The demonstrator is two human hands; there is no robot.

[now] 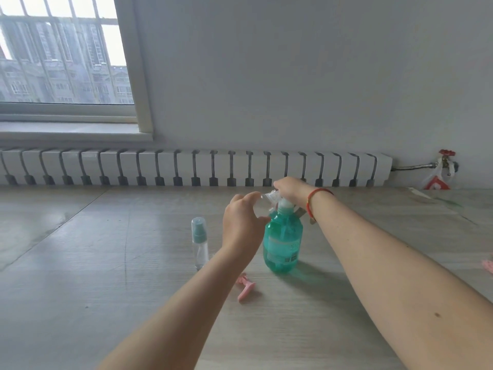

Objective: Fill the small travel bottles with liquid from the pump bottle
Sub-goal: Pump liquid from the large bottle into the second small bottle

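Two hands meet over the pump bottle (pixel 282 241), which stands near the middle of the counter (pixel 106 303). My right hand (pixel 290 189) sits on top of the pump head, fingers curled over it as if to press. My left hand (pixel 241 222) curls round a clear small bottle (pixel 260 206), tilted with its mouth toward the nozzle; the blur there hides how close the two openings are.

Teal and see-through, the pump bottle is rounded, looks mostly full, and carries a pale label. Full as it is, I judge it heavy enough to stand firm under a press from straight above. Clear and seemingly empty, the small one should be light and slippery if wet, so a grip round its body near the neck suits it best.

One more travel bottle (pixel 199 243) stands upright just left of my left wrist, clear with a teal spray top under a clear cap. Pink plastic pieces (pixel 245 288) lie on the counter in front of the pump bottle.
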